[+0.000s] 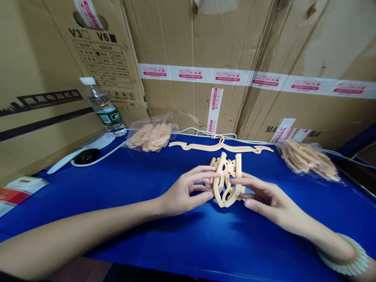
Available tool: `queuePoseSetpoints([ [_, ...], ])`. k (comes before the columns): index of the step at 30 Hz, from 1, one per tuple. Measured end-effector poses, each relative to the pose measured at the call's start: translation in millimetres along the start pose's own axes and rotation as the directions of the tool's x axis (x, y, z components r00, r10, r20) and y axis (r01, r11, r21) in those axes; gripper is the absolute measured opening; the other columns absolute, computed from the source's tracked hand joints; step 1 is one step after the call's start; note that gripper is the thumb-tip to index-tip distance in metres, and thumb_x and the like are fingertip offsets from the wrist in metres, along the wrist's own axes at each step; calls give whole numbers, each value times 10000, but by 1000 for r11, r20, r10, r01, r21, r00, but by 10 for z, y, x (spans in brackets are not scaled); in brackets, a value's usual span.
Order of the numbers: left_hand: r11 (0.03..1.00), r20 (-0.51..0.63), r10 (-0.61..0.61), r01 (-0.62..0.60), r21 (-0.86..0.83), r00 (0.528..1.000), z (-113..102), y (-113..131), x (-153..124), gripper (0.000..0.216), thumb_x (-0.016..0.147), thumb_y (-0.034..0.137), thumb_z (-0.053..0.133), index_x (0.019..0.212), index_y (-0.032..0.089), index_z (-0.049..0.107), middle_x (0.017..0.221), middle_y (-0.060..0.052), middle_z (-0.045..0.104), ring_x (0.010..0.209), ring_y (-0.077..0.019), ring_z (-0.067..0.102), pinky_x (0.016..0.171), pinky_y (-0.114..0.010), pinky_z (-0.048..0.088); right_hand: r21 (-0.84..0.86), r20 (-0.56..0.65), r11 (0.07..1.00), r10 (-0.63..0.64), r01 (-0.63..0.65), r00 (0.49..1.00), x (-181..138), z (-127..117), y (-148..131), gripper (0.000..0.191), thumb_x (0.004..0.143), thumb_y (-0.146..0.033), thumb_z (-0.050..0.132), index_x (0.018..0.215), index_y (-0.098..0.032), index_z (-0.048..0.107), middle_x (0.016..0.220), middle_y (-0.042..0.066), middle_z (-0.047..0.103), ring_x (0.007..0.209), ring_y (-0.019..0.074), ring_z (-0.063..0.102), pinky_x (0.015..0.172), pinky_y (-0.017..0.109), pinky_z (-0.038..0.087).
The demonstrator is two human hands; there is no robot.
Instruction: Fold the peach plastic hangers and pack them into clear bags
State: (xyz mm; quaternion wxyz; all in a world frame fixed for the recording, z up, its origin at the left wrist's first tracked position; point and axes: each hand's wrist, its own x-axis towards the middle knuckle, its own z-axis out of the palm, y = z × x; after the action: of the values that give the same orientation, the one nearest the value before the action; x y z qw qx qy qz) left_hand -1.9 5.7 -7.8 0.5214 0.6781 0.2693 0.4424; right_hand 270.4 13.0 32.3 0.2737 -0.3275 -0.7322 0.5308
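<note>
A small cluster of pale wooden cut-out pieces (226, 182) stands upright on the blue table (147, 184), slotted together. My left hand (188, 192) pinches its left side with fingertips and thumb. My right hand (264, 197) grips its right side, fingers against the pieces. Just behind lies a long flat wooden piece with curled ends (220, 147).
A clear bag of wooden parts (151, 135) sits at the back left, another bag (308, 158) at the back right. A water bottle (102, 105), a white cable with a black puck (86, 156) and leaflets (17, 190) lie on the left. Cardboard boxes (235, 58) wall the back.
</note>
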Motion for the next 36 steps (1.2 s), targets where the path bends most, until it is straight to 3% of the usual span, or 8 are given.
queuePoseSetpoints([
  [6, 999, 10, 10, -11, 39, 1000, 1, 23, -2, 452, 886, 180, 695, 1331, 245, 655, 1484, -131, 477, 1161, -249, 671, 958, -401, 621, 32, 43, 1000, -2, 0, 999, -13, -15, -12, 384, 942, -323, 673, 1325, -325, 655, 1472, 78, 572, 1240, 268, 644, 1059, 453, 532],
  [11, 954, 85, 154, -170, 245, 984, -6, 61, -27, 483, 858, 138, 695, 1335, 199, 652, 1507, -161, 511, 1289, -296, 609, 940, -363, 621, -112, 80, 993, 35, -26, 996, -51, -60, -37, 383, 949, -373, 653, 1327, -313, 668, 1336, 91, 685, 1173, 277, 678, 1012, 457, 552],
  [15, 893, 125, 235, -264, 364, 964, -18, 81, -18, 491, 854, 135, 699, 1337, 203, 642, 1441, -146, 596, 1327, -295, 575, 1050, -425, 542, -155, 61, 988, 22, -12, 998, -47, -72, -63, 392, 936, -412, 665, 1316, -319, 684, 1306, 88, 704, 1219, 288, 647, 1041, 464, 521],
  [19, 871, 127, 246, -277, 407, 961, -11, 81, -13, 511, 871, 108, 655, 1369, 203, 597, 1457, -147, 579, 1341, -279, 558, 980, -374, 565, -174, -89, 984, 23, -38, 996, -5, -181, -59, 405, 897, -468, 698, 1260, -291, 724, 1345, 100, 670, 1169, 296, 655, 951, 414, 562],
  [22, 848, 122, 258, -286, 447, 958, -5, 73, -22, 407, 898, 105, 619, 1296, 189, 638, 1403, -144, 613, 1309, -256, 585, 1038, -379, 527, -184, -276, 973, 84, -139, 957, 9, -404, -6, 476, 861, -556, 700, 1198, -223, 743, 1113, 120, 738, 814, 228, 696, 696, 347, 586],
  [25, 814, 143, 279, -313, 490, 950, -3, 63, -34, 328, 911, 110, 609, 1225, 182, 668, 1333, -135, 647, 1254, -235, 616, 1089, -394, 483, -325, -362, 910, 131, -257, 923, -12, -644, 51, 542, 823, -644, 685, 1132, -203, 750, 980, 102, 743, 744, 233, 675, 655, 363, 573],
  [31, 700, 248, 286, -378, 606, 926, -11, 50, -57, 298, 940, 147, 576, 1229, 155, 647, 1346, -155, 633, 1287, -249, 562, 1099, -414, 456, -675, -99, 712, 171, -192, 980, -99, -755, 55, 716, 776, -660, 715, 1379, -290, 603, 1356, 104, 616, 1238, 361, 588, 1019, 467, 520],
  [36, 574, 421, 68, -381, 725, 904, -5, 75, -82, 581, 954, 372, 612, 1483, 191, 455, 1577, -131, 448, 1493, -343, 334, 1231, -585, 229, -785, -23, 606, 180, -129, 983, -119, -689, 42, 785, 794, -653, 705, 1487, -350, 491, 1309, 96, 568, 1129, 311, 641, 1031, 453, 518],
])
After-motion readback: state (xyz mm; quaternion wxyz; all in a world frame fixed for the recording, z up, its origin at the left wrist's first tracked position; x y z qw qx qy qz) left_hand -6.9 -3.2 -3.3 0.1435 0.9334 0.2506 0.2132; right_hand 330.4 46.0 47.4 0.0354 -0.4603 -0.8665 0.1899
